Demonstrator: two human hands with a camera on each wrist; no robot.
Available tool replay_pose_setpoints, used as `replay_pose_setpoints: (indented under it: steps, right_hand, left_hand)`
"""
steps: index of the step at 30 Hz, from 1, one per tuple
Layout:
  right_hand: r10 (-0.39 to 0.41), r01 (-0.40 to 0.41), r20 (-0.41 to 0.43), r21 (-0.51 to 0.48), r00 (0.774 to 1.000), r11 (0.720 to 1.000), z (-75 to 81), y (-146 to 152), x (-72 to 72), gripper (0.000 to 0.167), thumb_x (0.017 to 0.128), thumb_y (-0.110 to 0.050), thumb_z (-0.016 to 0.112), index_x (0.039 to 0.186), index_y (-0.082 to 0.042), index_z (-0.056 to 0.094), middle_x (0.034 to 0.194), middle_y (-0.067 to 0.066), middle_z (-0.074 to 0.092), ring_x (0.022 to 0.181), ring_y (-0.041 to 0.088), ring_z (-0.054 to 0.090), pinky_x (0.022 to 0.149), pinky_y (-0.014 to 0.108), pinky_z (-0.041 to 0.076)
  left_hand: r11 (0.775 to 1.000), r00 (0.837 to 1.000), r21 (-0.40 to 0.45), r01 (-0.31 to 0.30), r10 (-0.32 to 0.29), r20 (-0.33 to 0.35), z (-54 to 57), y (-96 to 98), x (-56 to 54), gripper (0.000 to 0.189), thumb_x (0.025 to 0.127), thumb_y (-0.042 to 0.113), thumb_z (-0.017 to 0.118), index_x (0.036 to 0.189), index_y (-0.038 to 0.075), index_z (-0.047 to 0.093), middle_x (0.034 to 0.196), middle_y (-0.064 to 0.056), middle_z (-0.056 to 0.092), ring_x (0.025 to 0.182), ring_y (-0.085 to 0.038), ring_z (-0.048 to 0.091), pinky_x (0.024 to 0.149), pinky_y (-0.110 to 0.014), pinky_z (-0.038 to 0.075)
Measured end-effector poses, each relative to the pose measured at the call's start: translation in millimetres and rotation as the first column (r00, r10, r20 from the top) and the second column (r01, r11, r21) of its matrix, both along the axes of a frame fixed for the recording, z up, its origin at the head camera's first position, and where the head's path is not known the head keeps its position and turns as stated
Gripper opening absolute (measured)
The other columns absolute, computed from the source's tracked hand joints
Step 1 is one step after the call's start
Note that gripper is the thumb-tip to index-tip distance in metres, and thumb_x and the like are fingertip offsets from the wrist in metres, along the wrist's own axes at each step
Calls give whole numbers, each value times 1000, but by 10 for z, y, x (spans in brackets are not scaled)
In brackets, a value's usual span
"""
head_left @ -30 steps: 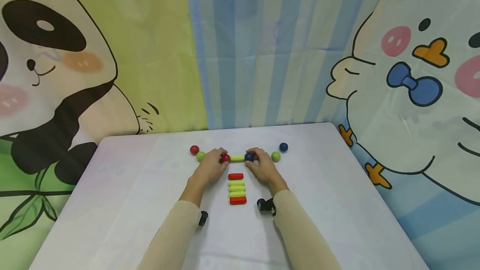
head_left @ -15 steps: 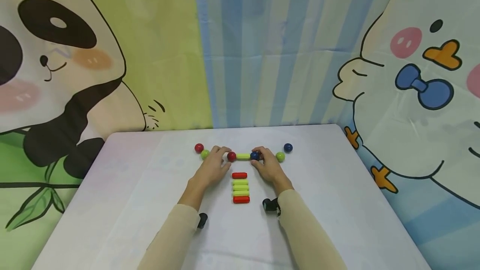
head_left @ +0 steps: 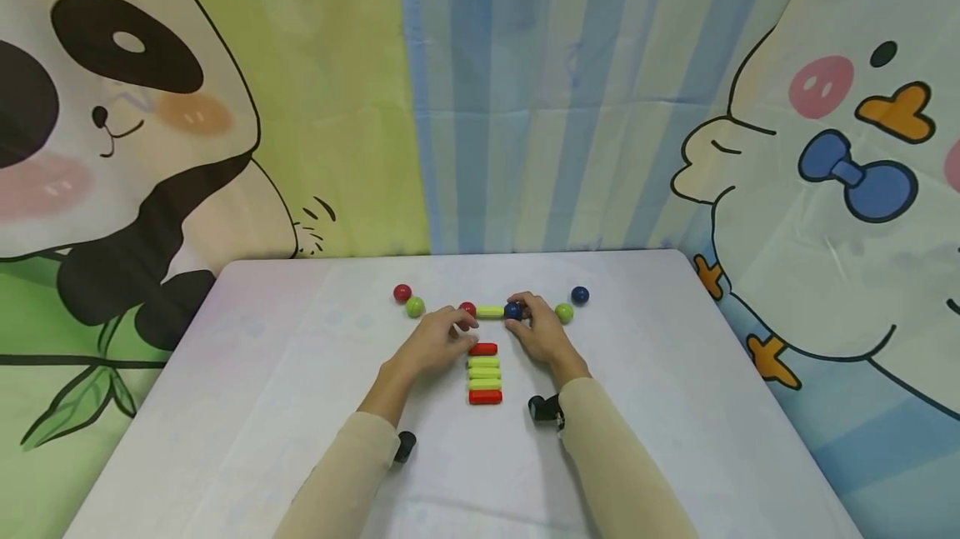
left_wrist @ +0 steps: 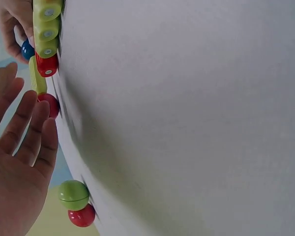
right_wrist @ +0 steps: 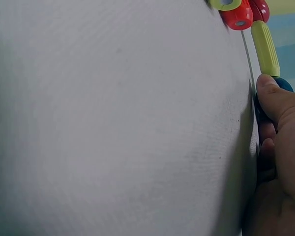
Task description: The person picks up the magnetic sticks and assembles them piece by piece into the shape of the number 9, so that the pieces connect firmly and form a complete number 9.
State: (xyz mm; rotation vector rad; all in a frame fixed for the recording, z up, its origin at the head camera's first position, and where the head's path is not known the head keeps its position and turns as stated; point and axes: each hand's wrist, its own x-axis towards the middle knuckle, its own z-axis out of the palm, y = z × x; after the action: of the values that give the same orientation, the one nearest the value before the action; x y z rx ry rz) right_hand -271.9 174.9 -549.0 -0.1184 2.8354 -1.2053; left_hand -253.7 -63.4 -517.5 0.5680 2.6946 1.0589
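Well beyond both hands, backdrop: I see printed cloth [head_left: 337, 106], a panda [head_left: 127, 122] to the left hand's side, a white bird [head_left: 810, 264] to the right's.
Under both hands, table: a white tabletop [head_left: 285, 372], plain enough, I judge, to make small coloured pieces stand out on my feeds.
Left hand [head_left: 438, 341]: fingers extended and spread, gripping nothing, tips close to the red end ball [head_left: 468, 306]; whether they touch, I cannot tell.
Right hand [head_left: 542, 335]: thumb and fingers pinch the dark blue end ball [head_left: 513, 311], probably to steady the joined piece [head_left: 491, 312]. My two hands are apart, one at each end.
Rod row: between the hands, towards the wrists, lie a red rod [head_left: 483, 349], three lime rods [head_left: 483, 373] and a second red rod [head_left: 485, 396], side by side, likely so either hand can reach them. Silvery discs [left_wrist: 49, 12] in their ends may be magnets.
Joined piece: between both hands' fingertips, a lime connecting rod bridges the two end balls.
Loose balls: outside the left hand, a red ball [head_left: 402, 293] and lime ball [head_left: 415, 306]; outside the right, a second lime ball [head_left: 564, 312] and a dark blue ball [head_left: 580, 295], presumably split for each hand's convenience.
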Motion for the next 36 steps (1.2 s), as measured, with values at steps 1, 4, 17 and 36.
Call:
replay_pose_setpoints:
  steps: [1,4,17,36]
  right_hand:
    - [0,0,0,1,1000,1000,-2,2,2,40,101,-25,67,139,-23,54,127,9,56,111,26,55,102,45,47]
    - [-1,1,-3,3,1000,1000,-4,6,3,40,101,-25,67,139,-23,54,128,9,56,112,26,55,103,45,46]
    - [11,-11,-26,3,1000,1000,-26,-29,21,40,100,-24,69,138,-23,55,132,11,56,113,26,57,101,46,48]
    - [-4,4,-26,3,1000,1000,-48,-11,-9,40,100,-25,69,137,-24,56,130,8,57,112,24,57,100,45,48]
  left_hand:
    - [1000,1000,2,14,-14,3,6,9,6,26,97,26,72,122,19,70,114,2,65,100,-18,60,91,-36,54]
    - [999,999,-7,46,-46,11,15,38,18,26,97,28,72,121,20,70,116,1,66,102,-18,60,93,-38,53]
    - [990,990,-19,137,-136,37,1,151,34,22,98,23,70,120,20,71,110,4,68,98,-15,61,92,-36,54]
    - [988,990,-79,130,-126,57,-30,194,-40,23,98,14,66,120,18,70,106,3,67,98,-16,60,94,-37,53]
